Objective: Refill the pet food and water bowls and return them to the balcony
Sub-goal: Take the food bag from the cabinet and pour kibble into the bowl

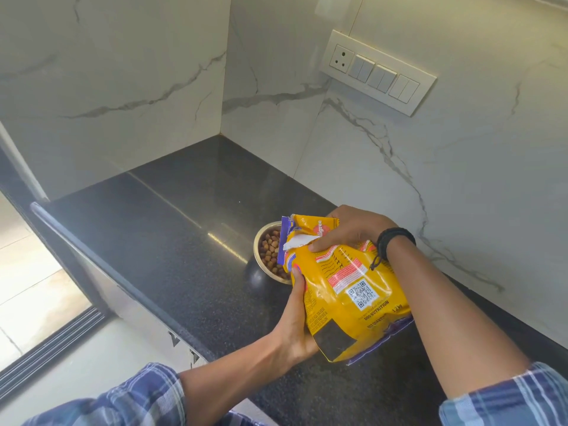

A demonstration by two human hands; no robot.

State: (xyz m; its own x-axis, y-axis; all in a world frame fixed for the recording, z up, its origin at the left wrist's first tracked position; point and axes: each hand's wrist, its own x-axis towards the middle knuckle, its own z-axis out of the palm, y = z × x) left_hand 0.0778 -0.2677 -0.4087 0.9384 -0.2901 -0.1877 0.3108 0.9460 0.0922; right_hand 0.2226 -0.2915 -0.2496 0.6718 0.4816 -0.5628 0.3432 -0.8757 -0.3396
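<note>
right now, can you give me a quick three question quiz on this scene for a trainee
1. Fill in: the steel bowl stands on the black ___.
2. True or false: the bowl is empty.
3. Which hands hold the yellow dog food bag? A: left only. B: right only. C: both.

Key
1. countertop
2. False: it holds kibble.
3. C: the left hand grips the bag's side and the right hand grips it near the torn top.
</note>
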